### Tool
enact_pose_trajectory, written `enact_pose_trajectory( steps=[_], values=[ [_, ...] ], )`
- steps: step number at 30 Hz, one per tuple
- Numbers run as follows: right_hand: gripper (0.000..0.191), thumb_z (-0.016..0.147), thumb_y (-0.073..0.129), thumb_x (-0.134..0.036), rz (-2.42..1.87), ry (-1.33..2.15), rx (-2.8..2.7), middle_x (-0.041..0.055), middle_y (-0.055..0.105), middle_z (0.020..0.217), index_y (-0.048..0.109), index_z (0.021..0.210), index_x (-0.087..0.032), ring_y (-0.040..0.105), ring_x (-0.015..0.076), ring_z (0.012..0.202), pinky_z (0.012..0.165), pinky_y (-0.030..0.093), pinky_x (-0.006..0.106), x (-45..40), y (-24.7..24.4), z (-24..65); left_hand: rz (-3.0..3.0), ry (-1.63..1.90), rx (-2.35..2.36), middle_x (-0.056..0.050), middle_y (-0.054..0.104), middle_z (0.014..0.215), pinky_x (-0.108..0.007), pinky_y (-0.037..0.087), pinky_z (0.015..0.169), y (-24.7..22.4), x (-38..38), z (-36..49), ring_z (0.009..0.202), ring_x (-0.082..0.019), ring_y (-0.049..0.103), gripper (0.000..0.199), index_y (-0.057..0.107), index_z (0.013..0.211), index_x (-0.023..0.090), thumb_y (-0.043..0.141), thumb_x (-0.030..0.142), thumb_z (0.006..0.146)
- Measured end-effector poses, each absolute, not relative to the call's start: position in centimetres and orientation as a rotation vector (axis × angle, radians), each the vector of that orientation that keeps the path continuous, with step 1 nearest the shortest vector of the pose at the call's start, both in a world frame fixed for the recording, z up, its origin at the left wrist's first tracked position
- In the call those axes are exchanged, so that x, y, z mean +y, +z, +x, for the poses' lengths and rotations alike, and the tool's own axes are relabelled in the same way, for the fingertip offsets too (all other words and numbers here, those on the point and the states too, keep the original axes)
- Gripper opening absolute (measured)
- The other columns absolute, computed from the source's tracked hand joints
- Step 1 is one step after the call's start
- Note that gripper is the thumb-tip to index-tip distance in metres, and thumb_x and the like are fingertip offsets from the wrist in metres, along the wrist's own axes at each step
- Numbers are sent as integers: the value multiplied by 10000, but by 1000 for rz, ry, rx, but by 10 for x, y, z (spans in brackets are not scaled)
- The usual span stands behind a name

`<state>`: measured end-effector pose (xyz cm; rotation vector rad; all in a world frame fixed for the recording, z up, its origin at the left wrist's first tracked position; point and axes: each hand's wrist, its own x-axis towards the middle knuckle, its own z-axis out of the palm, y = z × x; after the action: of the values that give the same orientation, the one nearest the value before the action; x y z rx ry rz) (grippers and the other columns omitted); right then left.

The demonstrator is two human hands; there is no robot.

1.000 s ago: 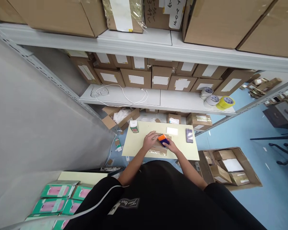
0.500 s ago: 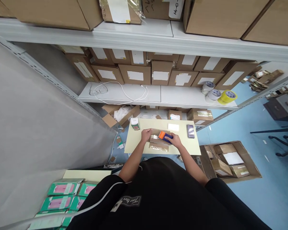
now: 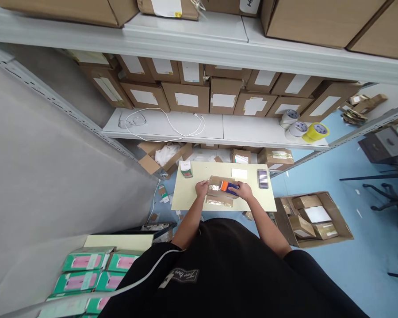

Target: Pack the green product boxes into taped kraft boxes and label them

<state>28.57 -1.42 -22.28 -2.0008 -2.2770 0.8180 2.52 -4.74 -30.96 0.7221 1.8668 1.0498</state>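
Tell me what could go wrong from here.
First, the blue-and-orange item could slip or twist, as the right hand holds it only by its blue end. Second, the cardboard lies close to the near edge of the table, so a tug might drag it over. Third, the green-and-white box stands by the table's far left corner, where a stray knock might tip it off.

The carton (image 3: 215, 194) at centre is matt cardboard with glossy tape (image 3: 220, 203). The shelf beam (image 3: 199, 47), upper frame, is smooth metal; the shirt (image 3: 239, 274), lower frame, matt cloth.
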Motion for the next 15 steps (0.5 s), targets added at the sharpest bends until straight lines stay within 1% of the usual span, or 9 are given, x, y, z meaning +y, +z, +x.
enact_pose_trajectory(
  steps=[2, 5, 7, 10, 13, 15],
  values=[
    [526, 893, 684, -721, -2021, 808, -2313, 95, 794, 1005, 726, 1025, -214, 736, 262, 949, 685, 439, 280, -12, -223, 284, 745, 974, 1936, -68, 826, 899, -332, 572, 841, -312, -48, 27, 920, -259, 767, 275, 844, 882, 223, 652, 420, 881],
    [557, 898, 668, -738, -2039, 791, -2370, 118, 796, 1058, 738, 1058, -209, 736, 275, 1002, 734, 466, 287, -7, -226, 275, 752, 869, 2028, -80, 822, 1105, -337, 555, 918, -315, -50, 25, 1069, -266, 747, 302, 840, 1005, 233, 623, 422, 911],
    [584, 890, 665, -754, -2054, 785, -2400, 130, 795, 1090, 744, 1081, -208, 736, 282, 1026, 768, 482, 293, -4, -228, 268, 749, 796, 2072, -94, 800, 1201, -344, 549, 935, -317, -50, 24, 1126, -272, 731, 338, 825, 1078, 227, 610, 441, 930],
    [624, 880, 656, -778, -2085, 780, -2433, 142, 795, 1098, 747, 1095, -200, 738, 290, 1032, 801, 498, 308, 1, -230, 261, 751, 695, 2097, -117, 798, 1199, -338, 555, 895, -322, -49, 25, 1141, -280, 730, 385, 804, 1155, 208, 583, 457, 962],
    [637, 879, 649, -784, -2103, 774, -2468, 149, 794, 1103, 742, 1095, -192, 737, 293, 1041, 812, 502, 309, 2, -229, 256, 760, 622, 2083, -133, 814, 1111, -322, 553, 849, -325, -46, 28, 1072, -275, 754, 390, 792, 1172, 176, 580, 436, 973],
    [635, 880, 650, -780, -2109, 773, -2492, 156, 793, 1101, 739, 1085, -186, 738, 294, 1040, 808, 502, 306, 2, -227, 254, 768, 588, 2070, -143, 816, 1062, -327, 549, 833, -327, -44, 29, 1013, -280, 764, 409, 783, 1174, 154, 626, 457, 948]
  ],
)
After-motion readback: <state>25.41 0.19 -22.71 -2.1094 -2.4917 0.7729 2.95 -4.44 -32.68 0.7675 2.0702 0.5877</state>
